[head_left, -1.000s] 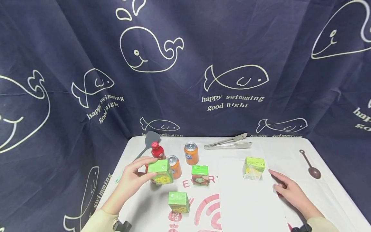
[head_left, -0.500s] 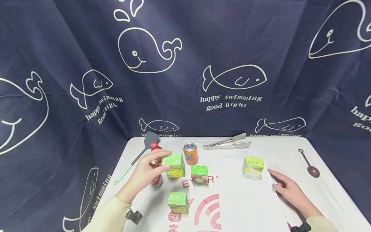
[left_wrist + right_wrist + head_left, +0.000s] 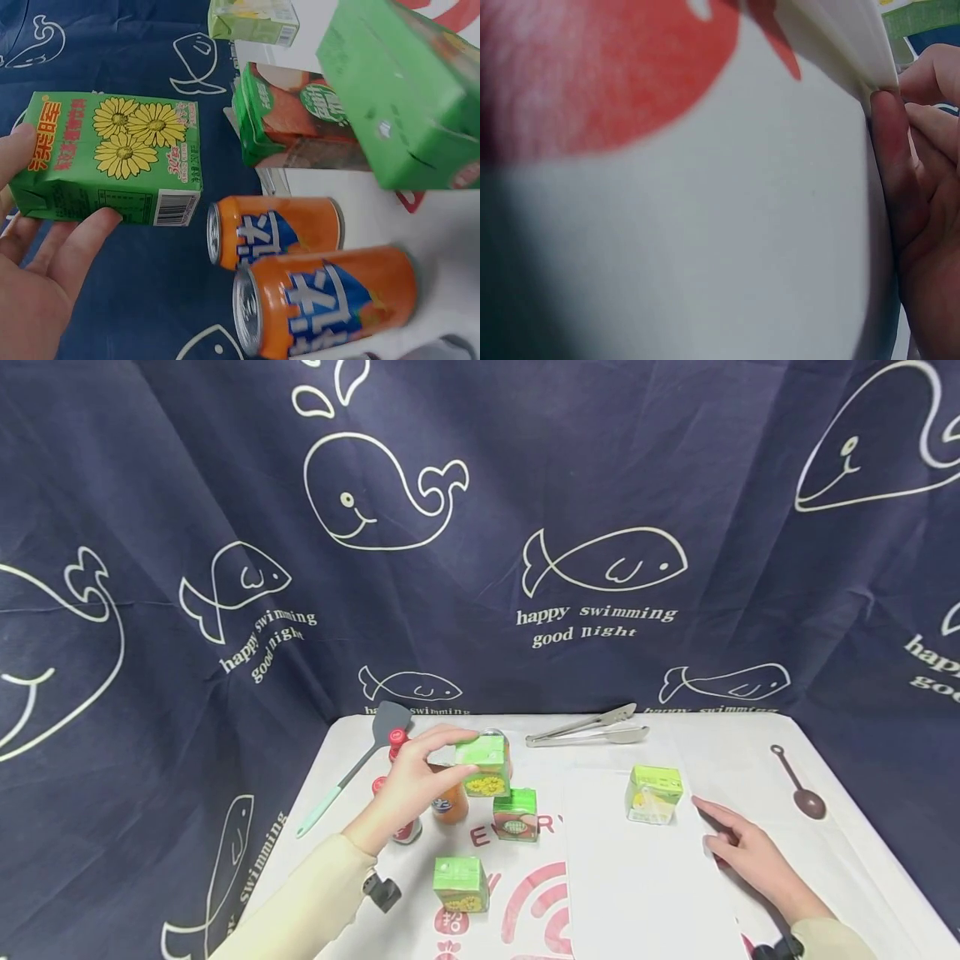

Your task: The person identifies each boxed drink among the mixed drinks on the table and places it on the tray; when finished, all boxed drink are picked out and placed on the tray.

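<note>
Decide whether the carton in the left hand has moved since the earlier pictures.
Yes: in the head view, the carton has shifted rightward, towards the metal tongs.

Your white worktop (image 3: pixel 720 752) held a spatula (image 3: pixel 354 771), two red-capped bottles (image 3: pixel 407 833), two orange cans (image 3: pixel 450 808) (one mostly hidden), two green cartons (image 3: pixel 461 885), metal tongs (image 3: pixel 592 723), a brown spoon (image 3: pixel 808 802) and a white rectangular panel (image 3: pixel 645 885).

The white tabletop (image 3: pixel 708 747) is very bright from the head, with a gray shadow under the right hand (image 3: pixel 753 856). The left wrist view is darker, but the green box (image 3: pixel 112 157) looks clear. The right wrist view is dim, its big red print (image 3: pixel 615 75) fuzzy.
</note>
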Motion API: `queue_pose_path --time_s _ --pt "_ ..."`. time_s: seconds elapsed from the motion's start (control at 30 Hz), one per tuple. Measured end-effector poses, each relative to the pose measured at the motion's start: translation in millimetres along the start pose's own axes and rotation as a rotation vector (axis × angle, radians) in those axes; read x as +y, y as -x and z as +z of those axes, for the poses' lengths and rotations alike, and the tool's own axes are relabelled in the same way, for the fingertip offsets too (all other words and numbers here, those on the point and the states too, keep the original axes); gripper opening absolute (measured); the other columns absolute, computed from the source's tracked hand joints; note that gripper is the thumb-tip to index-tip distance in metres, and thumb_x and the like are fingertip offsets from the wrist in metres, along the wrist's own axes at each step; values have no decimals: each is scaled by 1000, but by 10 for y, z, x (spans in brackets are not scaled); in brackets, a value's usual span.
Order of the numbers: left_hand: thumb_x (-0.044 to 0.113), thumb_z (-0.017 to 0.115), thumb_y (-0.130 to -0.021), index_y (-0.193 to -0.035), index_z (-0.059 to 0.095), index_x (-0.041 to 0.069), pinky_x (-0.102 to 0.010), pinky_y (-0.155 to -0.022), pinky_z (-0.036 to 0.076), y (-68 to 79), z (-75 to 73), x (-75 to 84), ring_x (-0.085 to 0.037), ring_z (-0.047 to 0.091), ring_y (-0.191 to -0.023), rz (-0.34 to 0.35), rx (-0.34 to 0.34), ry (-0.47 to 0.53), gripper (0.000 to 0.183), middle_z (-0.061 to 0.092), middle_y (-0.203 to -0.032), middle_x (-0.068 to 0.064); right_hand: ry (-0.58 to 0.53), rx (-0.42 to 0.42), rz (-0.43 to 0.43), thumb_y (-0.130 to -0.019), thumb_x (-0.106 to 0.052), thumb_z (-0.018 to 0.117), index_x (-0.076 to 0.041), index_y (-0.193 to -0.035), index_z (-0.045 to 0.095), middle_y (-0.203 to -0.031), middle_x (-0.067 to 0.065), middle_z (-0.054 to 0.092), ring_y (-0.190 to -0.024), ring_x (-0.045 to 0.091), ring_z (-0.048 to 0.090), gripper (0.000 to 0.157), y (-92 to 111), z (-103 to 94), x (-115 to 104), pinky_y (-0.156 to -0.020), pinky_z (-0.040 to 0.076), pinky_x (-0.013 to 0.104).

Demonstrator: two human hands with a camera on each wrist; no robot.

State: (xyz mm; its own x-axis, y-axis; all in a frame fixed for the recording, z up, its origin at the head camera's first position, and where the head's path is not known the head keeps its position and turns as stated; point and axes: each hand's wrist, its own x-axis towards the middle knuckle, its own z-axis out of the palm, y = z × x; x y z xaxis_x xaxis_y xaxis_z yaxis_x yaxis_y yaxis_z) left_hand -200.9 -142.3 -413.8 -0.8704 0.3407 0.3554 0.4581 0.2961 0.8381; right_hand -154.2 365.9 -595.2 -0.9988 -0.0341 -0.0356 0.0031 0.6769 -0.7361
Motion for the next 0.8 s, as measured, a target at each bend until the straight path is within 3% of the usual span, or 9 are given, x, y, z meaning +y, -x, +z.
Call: queue_pose_path --time_s 0.17,0.37,0.5,0.63,0.8 --pt "15 89 -85 -128 75 21 -29 -94 57 -156 118 30 -11 59 -125 18 -10 -90 45 68 -129 11 3 9 -8 -97 -7 64 -1 -156 45 -103 7 57 -67 14 52 62 4 4 -6 -62 48 27" --pt "13 88 -87 -130 73 20 -32 -86 61 -312 314 38 -12 63 -111 -10 -63 -49 47 67 -125 12 -3 16 -25 -96 -7 64 0 -155 46 -122 14 58 -66 14 52 62 12 8 -6 -61 48 27" --pt "13 87 -87 -131 73 20 -36 -90 59 -407 464 26 -17 66 -102 10 -88 -31 46 67 -122 10 2 20 -32 -97 -7 64 0 -155 46 -131 18 56 -67 14 52 62 13 -2 1 -62 47 27" --pt "13 86 -89 -131 72 23 -33 -70 59 -474 608 12 -18 65 -85 -9 -105 -9 45 65 -121 11 11 19 -23 -96 -7 63 -1 -155 46 -132 18 55 -68 14 51 62 12 0 1 -63 46 27" --pt "14 85 -89 -129 73 19 -27 -69 53 -552 764 -14 -14 61 -91 0 -117 -61 42 67 -122 12 22 22 -21 -95 -5 63 -2 -155 48 -133 18 55 -69 14 50 62 8 3 -3 -65 45 27"
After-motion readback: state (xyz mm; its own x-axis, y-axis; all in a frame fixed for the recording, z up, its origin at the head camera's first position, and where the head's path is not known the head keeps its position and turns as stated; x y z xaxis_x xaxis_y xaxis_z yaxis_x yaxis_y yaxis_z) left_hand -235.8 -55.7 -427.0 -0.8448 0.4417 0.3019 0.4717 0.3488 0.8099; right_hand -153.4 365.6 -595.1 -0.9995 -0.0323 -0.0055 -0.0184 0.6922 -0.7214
